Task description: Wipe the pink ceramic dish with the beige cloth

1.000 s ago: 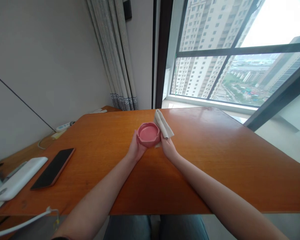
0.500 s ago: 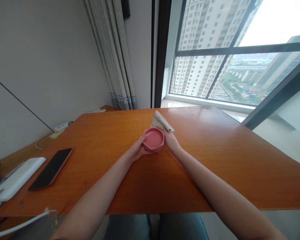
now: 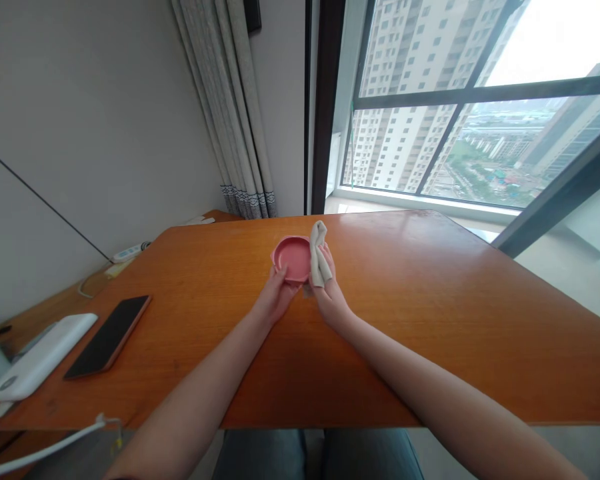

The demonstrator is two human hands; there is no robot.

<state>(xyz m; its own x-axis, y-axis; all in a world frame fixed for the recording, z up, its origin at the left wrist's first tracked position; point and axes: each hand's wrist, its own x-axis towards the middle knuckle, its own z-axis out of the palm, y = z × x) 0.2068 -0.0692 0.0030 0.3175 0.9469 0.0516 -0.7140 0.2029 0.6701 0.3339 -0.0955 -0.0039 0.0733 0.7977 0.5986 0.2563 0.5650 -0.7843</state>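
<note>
A shallow pink dish [image 3: 293, 257] with an angular rim is held over the middle of the table, its hollow side facing me. My left hand [image 3: 276, 293] grips it from below left, the thumb over the near rim and the other fingers underneath. In my right hand [image 3: 330, 288] is a pale, folded cloth [image 3: 319, 257], closed between thumb and fingers. The cloth lies against the dish's right side. Part of the right fingers is hidden behind the cloth.
On the brown wooden table [image 3: 405, 320], a dark phone [image 3: 109, 338] and a white power bank [image 3: 45, 357] lie at the left. A white cable [image 3: 55, 443] runs past the near left edge. Beyond the far left edge is a power strip [image 3: 130, 252].
The dish has moved left and slightly away from me, and tilts more towards me. My right hand has turned, bringing the cloth from behind the dish to its right side.
</note>
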